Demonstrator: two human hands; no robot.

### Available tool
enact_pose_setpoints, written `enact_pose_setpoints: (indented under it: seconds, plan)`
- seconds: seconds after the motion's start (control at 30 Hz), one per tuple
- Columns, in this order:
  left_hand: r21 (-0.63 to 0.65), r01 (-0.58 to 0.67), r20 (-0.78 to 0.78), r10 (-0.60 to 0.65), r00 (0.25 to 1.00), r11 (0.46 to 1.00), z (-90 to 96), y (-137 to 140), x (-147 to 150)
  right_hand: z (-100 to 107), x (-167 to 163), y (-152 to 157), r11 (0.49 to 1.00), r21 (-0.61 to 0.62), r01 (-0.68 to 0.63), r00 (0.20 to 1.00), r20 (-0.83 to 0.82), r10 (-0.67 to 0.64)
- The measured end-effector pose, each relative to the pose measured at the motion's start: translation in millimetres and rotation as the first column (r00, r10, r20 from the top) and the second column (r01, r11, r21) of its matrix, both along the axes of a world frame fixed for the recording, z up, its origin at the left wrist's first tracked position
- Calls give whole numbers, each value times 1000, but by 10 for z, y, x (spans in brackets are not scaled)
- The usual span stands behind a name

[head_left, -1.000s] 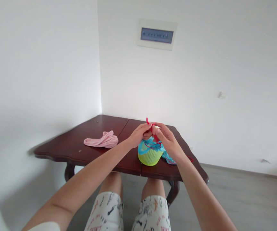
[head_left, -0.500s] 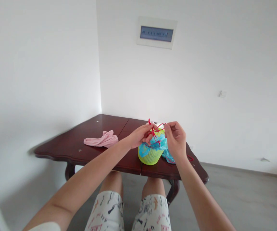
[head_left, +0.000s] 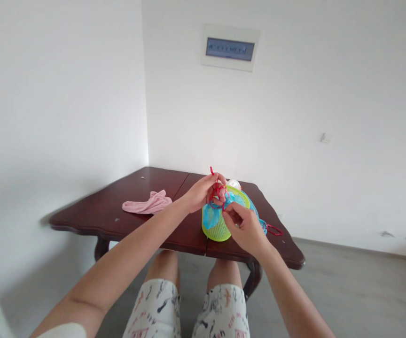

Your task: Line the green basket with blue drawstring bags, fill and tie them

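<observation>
Above the basket, my left hand [head_left: 205,193] is closed on a red drawstring [head_left: 220,190], with loops around its fingers and one end sticking up. Lower and to the right, my right hand [head_left: 243,225] pinches a hanging length of the same string between thumb and fingertips. Behind the hands stands a yellow-green perforated plastic basket [head_left: 217,230]. Light-blue plastic bag material [head_left: 210,215] hangs over its near rim, just below the string. More blue plastic [head_left: 262,226] lies right of the basket, ending in a red loop [head_left: 274,230] on the table.
A pink cloth [head_left: 148,203] lies crumpled on the left of the dark wooden table [head_left: 118,230]. Something white and clear [head_left: 234,184] sits behind the basket's rim. White walls meet at the table's back corner. My knees are under the front edge.
My right hand has moved down and left, drawing its string below my left hand. The left hand has risen slightly leftward. More of the basket's rim now shows.
</observation>
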State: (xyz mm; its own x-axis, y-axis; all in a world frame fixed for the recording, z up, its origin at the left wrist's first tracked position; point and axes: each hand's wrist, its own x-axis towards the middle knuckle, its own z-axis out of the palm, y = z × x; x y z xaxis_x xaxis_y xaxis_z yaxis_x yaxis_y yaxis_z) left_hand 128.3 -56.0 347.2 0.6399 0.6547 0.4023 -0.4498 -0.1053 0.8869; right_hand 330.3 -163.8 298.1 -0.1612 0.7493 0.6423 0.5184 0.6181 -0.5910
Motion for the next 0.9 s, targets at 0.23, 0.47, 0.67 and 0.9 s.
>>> enact_pose_setpoints:
  seconds: [0.23, 0.47, 0.67, 0.9]
  plan:
    - [814, -10, -256, 376, 891, 580, 394, -312, -155, 255, -6, 243, 978, 89, -188, 938, -280, 206]
    - [965, -143, -27, 630, 776, 218, 438, -232, -275, 166, -109, 397, 952, -154, -264, 880, -442, 173]
    - [942, -122, -6, 380, 925, 312, 246, -303, -177, 65, -88, 515, 910, -169, -377, 831, -496, 252]
    - [941, -109, -21, 375, 927, 321, 198, -400, -114, 229, -32, 622, 868, -170, -467, 614, -769, 179]
